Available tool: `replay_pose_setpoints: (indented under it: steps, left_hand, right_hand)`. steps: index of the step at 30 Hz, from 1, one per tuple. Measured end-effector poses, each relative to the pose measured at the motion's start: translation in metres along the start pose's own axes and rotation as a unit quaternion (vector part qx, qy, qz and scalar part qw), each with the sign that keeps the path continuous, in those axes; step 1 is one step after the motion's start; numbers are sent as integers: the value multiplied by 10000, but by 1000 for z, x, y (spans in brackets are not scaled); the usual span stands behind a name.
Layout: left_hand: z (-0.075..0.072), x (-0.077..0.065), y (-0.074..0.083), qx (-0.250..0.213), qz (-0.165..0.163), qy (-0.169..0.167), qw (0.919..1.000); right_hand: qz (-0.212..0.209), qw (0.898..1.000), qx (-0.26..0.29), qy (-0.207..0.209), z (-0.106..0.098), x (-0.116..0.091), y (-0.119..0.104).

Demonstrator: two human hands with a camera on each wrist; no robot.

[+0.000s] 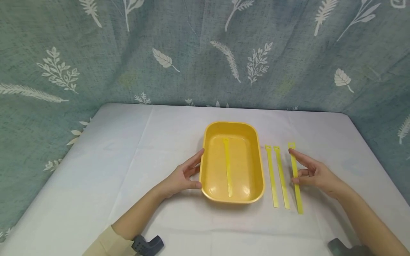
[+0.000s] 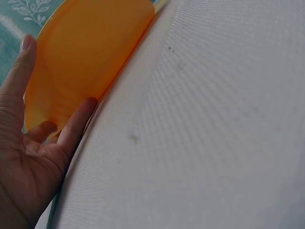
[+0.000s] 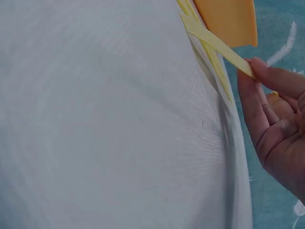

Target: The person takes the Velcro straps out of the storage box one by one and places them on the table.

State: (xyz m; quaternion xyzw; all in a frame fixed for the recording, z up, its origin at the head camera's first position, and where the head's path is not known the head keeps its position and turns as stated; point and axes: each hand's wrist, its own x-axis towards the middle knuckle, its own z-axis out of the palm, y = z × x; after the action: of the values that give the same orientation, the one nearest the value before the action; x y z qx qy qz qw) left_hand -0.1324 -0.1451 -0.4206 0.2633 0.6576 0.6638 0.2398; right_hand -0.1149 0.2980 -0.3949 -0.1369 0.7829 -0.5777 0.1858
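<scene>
A yellow rectangular basin [image 1: 248, 167] sits on the white cloth, with one flat yellow strap [image 1: 228, 167] lying lengthwise inside it. My left hand [image 1: 180, 179] rests against the basin's left outer wall, fingers and thumb spread along it; the left wrist view has the same hand [image 2: 28, 157] touching the orange-looking wall [image 2: 90, 47]. To the right of the basin, my right hand [image 1: 317, 174] pinches another yellow strap [image 1: 298, 199], which has a small square loop at its far end. Its edge looks toothed in the right wrist view, where finger and thumb grip one end of the strap [image 3: 221, 46].
Two more yellow straps, the left one [image 1: 272, 177] and the right one [image 1: 282, 181], lie side by side between basin and right hand. The white-covered table [image 1: 134, 142] has its far edge against a green leaf-patterned curtain [image 1: 192, 64]. Dark wrist devices [image 1: 148, 245] are at both forearms.
</scene>
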Motion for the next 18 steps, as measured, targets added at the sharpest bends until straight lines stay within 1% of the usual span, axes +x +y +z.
replay_pose_setpoints:
  steps: [5, 8, 12, 18]
  left_hand:
    - [0, 0, -1, -24, -12, -27, 10000]
    - [-1, 0, -2, -10, -37, -22, 10000]
    - [-1, 0, -1, 13, -47, 12, 10000]
    - [0, 0, 0, -23, -75, 33, 10000]
  right_hand:
    - [337, 9985, -177, 390, 3, 2, 6]
    - [452, 9965, -339, 619, 4, 4, 10]
    - [433, 9938, -616, 816, 6, 6, 14]
    - [205, 9902, -996, 956, 10, 5, 17]
